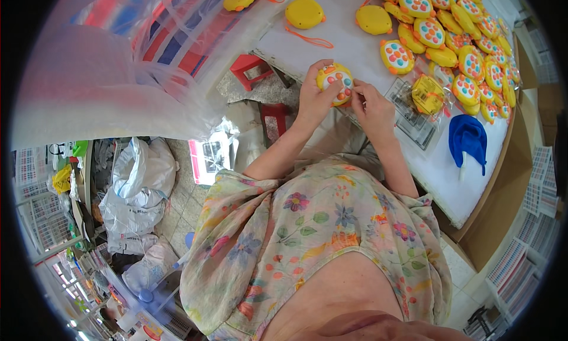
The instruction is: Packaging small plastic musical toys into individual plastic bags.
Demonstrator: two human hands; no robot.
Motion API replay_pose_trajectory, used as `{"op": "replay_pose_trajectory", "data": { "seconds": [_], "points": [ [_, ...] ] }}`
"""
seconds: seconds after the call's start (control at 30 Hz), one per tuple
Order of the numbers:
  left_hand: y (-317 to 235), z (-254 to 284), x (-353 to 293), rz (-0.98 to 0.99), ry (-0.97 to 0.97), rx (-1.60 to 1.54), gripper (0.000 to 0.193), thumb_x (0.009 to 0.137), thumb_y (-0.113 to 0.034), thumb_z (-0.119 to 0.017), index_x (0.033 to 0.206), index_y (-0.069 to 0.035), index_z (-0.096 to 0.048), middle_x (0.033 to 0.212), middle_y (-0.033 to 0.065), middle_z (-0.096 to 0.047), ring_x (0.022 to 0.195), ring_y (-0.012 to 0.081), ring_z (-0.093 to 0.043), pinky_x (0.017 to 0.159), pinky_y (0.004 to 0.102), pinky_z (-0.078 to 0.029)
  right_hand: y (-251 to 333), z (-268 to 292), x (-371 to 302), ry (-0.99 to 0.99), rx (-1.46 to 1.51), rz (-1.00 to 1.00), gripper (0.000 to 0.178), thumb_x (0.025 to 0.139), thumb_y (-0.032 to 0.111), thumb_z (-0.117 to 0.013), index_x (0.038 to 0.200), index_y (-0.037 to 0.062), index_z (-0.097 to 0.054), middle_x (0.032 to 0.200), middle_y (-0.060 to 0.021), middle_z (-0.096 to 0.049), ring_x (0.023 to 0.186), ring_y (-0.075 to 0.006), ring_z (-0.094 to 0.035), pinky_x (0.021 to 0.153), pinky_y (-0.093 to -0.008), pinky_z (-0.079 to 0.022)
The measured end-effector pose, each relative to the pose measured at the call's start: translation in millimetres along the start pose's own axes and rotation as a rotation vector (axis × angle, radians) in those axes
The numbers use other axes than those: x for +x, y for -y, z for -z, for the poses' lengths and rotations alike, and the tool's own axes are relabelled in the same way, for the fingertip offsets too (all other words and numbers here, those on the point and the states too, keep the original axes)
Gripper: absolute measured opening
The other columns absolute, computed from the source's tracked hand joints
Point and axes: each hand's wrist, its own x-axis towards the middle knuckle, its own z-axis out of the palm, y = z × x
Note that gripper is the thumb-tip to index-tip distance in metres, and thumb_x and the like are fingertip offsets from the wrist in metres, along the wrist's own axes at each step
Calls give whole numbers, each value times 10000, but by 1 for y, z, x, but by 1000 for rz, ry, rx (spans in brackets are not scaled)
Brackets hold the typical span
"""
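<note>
We saw the left hand point(315, 99) closed around a round yellow toy point(341, 76) at the near edge of the tabletop point(452, 193), its thumb over the coloured studs, probably to keep the toy steady. The right hand point(376, 112) was half curled, its fingertips gathered at the toy's side; whether they held something small, we could not tell. Further away, two plain-side-up toys point(305, 13) lay apart from the heaped toys point(472, 63), perhaps for easy reach. The held toy's underside was hidden from us, and the upper edge of the view cut the heap.
</note>
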Motion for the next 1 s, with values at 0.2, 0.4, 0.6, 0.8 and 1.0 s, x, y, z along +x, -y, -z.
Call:
{"op": "replay_pose_trajectory", "data": {
  "seconds": [0.2, 0.4, 0.6, 0.8, 1.0],
  "points": [
    [0, 0, 0, 5, 7, -3, 447, 800, -24, -605, 1223, -4, -465, 1058, 107, -573, 926, 134, -577, 814, 265, -492, -1, -1, 0, -17, -9, 24, 120, 805, 49, -658, 877, 26, -565, 985, -87, -688, 631, -191, -663, 555, -278, -538],
    [3, 1, 0, -14, 6, 18, 446, 802, -30, -606, 1223, 1, -463, 1061, 110, -572, 931, 140, -576, 817, 270, -490, -1, -3, 1, -28, -21, 37, 116, 803, 52, -659, 870, 34, -566, 971, -82, -692, 634, -191, -662, 544, -281, -528],
    [2, 0, 1, -34, 5, 45, 447, 802, -30, -602, 1225, 4, -462, 1065, 112, -569, 938, 141, -571, 829, 270, -485, -1, -6, 1, -72, -86, 71, 123, 796, 63, -662, 867, 48, -561, 949, -78, -695, 653, -218, -661, 537, -311, -514],
    [0, 0, -1, -19, 8, 45, 452, 803, -34, -610, 1227, 5, -459, 1061, 109, -567, 939, 140, -565, 827, 270, -482, -5, -6, 0, -37, -85, 1, 164, 785, 79, -665, 896, 78, -543, 873, -51, -680, 632, -226, -649, 524, -319, -512],
    [-1, 0, -1, -3, 9, -8, 445, 808, -35, -611, 1223, 3, -455, 1052, 111, -565, 931, 134, -562, 823, 269, -481, -3, -3, 1, -44, 8, 69, 121, 800, 51, -659, 864, 33, -559, 945, -83, -696, 588, -194, -640, 526, -282, -510]
  ]
}}
